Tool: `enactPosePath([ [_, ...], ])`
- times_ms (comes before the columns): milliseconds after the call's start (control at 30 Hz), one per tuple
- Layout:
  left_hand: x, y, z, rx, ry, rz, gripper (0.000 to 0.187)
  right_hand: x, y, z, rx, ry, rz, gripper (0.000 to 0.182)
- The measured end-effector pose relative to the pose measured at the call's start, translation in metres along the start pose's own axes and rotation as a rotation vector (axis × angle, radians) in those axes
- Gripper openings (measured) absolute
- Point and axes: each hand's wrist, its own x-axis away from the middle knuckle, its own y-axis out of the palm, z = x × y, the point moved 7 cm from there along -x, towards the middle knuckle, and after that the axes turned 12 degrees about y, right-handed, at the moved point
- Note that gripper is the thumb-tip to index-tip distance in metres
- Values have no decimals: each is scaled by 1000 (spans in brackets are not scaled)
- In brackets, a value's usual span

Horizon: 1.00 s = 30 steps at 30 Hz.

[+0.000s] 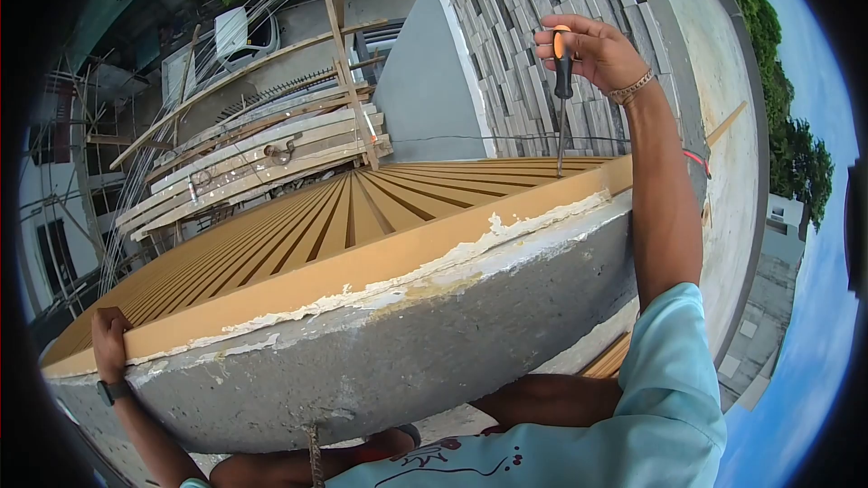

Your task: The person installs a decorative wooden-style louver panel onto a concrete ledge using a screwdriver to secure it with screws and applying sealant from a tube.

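Observation:
My right hand (592,52) is raised and closed around the handle of a screwdriver (563,72) with an orange and black grip. Its shaft points down, and the tip meets the tan slatted panel (380,246) near the right end of its top edge. At the far left, my left hand (110,340) is wrapped over the same panel's edge, its fingertips partly hidden behind it. Cracked whitish filler (470,239) runs along the joint between the panel and a curved grey concrete ledge (398,348).
Below, beyond the panel, wooden planks and scaffolding poles (262,158) stand beside a parked car (258,36). A stone-clad wall (515,27) rises ahead. A rusty rebar (315,452) sticks out near my lap. A red cable (696,161) lies at right.

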Motion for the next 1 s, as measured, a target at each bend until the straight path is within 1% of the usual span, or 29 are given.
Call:
enactPosePath([
  [33, 0, 0, 0, -22, 18, -7, 22, 0, 1, -2, 3, -4, -2, 37],
  [100, 0, 0, -2, -43, 37, -14, 23, 3, -9, 5, 99, 125, 165, 33],
  [133, 0, 0, -3, -45, 46, -19, 22, 2, -7, 3, 103, 124, 164, 33],
  [200, 1, 2, -4, -42, 54, -27, 22, 3, -7, -4, 562, 104, 263, 31],
  [233, 1, 2, -4, -42, 60, -22, 22, 3, -9, -1, 564, 106, 265, 31],
  [300, 2, 1, -3, -42, 63, -14, 22, 4, -6, -3, 296, -48, 152, 26],
  [333, 2, 1, -3, -27, 36, -13, 22, 4, -7, -4, 297, -50, 152, 26],
  [400, 3, 1, -4, -10, 6, -10, 22, 2, -5, 2, 40, 74, 68, 25],
  [433, 3, 1, -4, -29, 30, -17, 22, 3, -2, 1, 43, 74, 67, 25],
  [467, 3, 1, -2, -46, 53, -26, 22, 5, -2, 1, 47, 105, 113, 27],
  [500, 3, 1, -2, -43, 53, -27, 22, 6, -2, 2, 51, 137, 161, 29],
  [533, 3, 1, -3, -4, 24, -21, 21, 4, -4, 4, 54, 140, 162, 29],
  [600, 4, 2, -8, 36, -5, -17, 21, 0, -7, 1, 396, 73, 237, 29],
  [633, 5, 1, -10, 20, 34, -19, 20, 2, -7, 2, 397, 75, 239, 29],
  [700, 4, 1, -11, 6, 73, -19, 20, 7, 0, -3, 226, 1, 163, 25],
  [733, 5, 1, -11, 23, 56, -18, 19, 7, 1, -4, 227, 0, 163, 25],
  [800, 5, 1, -12, 41, 38, -15, 18, 4, -1, 3, -4, 92, 181, 20],
  [833, 6, 2, -13, 46, 25, -18, 18, 2, -2, 5, -2, 92, 181, 20],
  [900, 6, 2, -15, 52, 13, -22, 18, -4, 2, 8, -181, 90, 93, 18],
  [933, 6, 1, -14, 31, 31, -35, 18, -4, 5, 10, -180, 92, 94, 18],
  [1000, 4, 2, -13, 9, 53, -47, 18, -6, 13, 9, -108, 57, 186, 16],
])
